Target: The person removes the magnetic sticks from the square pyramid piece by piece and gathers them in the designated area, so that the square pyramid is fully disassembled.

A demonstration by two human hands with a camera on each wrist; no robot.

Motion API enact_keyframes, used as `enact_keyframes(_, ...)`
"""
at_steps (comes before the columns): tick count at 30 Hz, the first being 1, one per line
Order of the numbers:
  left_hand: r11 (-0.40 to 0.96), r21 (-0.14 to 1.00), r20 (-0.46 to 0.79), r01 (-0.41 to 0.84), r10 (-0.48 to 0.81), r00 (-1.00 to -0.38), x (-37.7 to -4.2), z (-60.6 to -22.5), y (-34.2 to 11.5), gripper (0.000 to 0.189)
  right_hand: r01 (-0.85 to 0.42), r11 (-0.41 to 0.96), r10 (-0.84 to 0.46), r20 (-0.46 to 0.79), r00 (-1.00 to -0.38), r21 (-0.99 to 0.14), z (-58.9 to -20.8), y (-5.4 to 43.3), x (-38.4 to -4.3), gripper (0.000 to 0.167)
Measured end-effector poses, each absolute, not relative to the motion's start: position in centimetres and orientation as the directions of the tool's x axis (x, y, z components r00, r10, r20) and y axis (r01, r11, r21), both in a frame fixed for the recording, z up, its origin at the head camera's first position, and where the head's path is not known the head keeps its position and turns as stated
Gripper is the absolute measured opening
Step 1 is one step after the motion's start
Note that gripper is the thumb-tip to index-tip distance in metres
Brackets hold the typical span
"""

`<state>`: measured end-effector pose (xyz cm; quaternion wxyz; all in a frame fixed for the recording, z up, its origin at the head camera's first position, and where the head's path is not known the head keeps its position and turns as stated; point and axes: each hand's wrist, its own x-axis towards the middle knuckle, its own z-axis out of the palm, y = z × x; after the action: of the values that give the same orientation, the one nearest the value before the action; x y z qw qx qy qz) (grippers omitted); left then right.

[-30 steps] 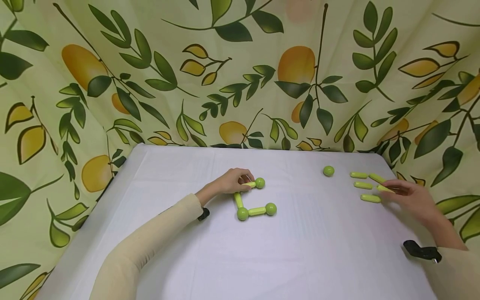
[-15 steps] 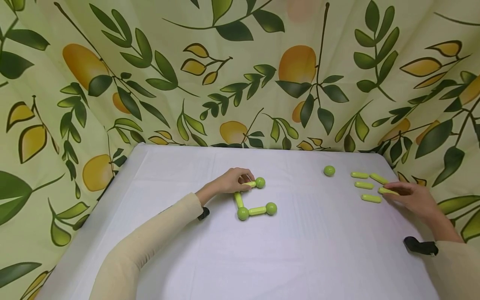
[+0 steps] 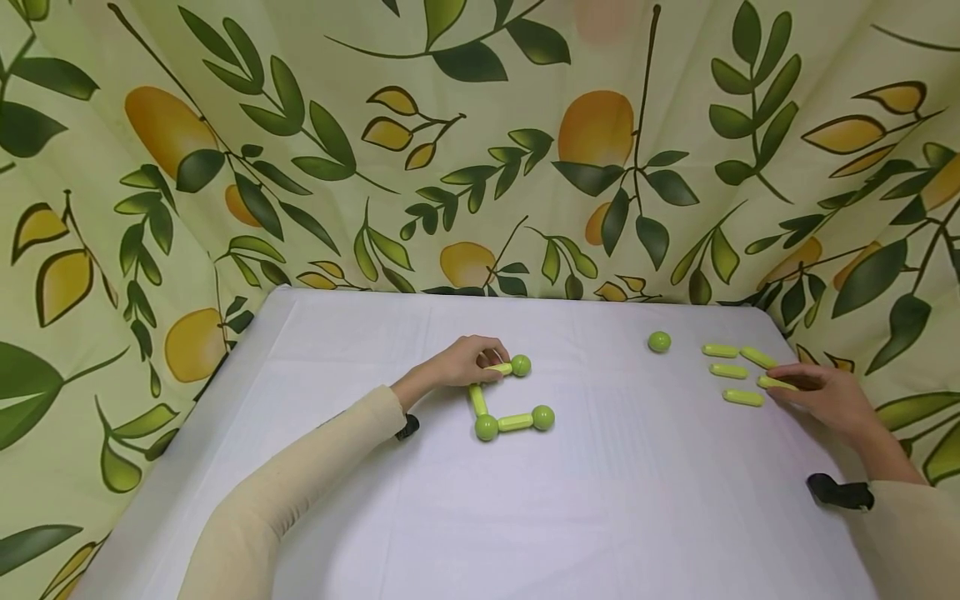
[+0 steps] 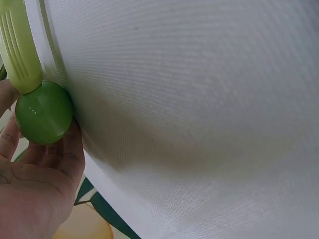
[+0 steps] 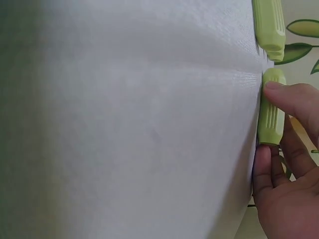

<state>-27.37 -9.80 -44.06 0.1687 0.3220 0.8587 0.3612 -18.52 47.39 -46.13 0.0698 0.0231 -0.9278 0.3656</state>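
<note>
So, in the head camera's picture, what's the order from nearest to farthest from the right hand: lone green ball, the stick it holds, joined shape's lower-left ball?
1. Held stick: in the right hand itself.
2. Lone green ball: to the hand's left, farther back.
3. Lower-left ball: much farther left.

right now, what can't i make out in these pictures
Head: far end of left stick, behind left hand.
Left wrist: stick above the ball, cut off by top edge.
Right wrist: upper stick, cut off by top edge; held stick, partly behind right hand.
</note>
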Motion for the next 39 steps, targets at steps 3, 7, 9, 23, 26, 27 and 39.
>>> enact_keyframes(3,0.53,0.728,-0.053,0.434,0.675,-0.736,-27.4,-44.1,-9.8,0.019,-0.088,0.732,0.013,0.143,-0.99,-0.675,-46.0,47.3,-18.5,0.033)
enact_keyframes(7,0.525,0.725,-0.041,0.445,0.678,-0.734,-27.3,-44.1,-9.9,0.021,-0.083,0.741,0.026,0.152,-0.988,-0.667,-45.6,47.2,-18.3,0.036)
enact_keyframes(9,0.525,0.724,-0.035,0.447,0.675,-0.737,-27.3,-44.0,-10.2,0.022,-0.085,0.739,0.032,0.161,-0.986,-0.668,-45.2,46.9,-18.2,0.037)
enact_keyframes(23,0.516,0.741,-0.036,0.429,0.669,-0.742,-26.8,-44.0,-12.0,0.024,-0.256,0.52,-0.116,0.229,-0.966,-0.815,-41.8,39.7,-20.1,0.027)
enact_keyframes(26,0.533,0.731,-0.045,0.425,0.66,-0.75,-26.6,-44.0,-12.3,0.022,-0.28,0.5,-0.173,0.222,-0.959,-0.819,-41.7,37.3,-21.2,0.028)
enact_keyframes(27,0.539,0.729,-0.049,0.422,0.656,-0.753,-26.5,-44.0,-12.4,0.022,-0.293,0.49,-0.197,0.223,-0.955,-0.821,-41.7,36.4,-21.6,0.028)
enact_keyframes(39,0.535,0.741,-0.06,0.406,0.655,-0.753,-26.3,-43.9,-12.6,0.016,-0.325,0.345,-0.47,0.137,-0.872,-0.881,-43.4,26.9,-25.4,0.03)
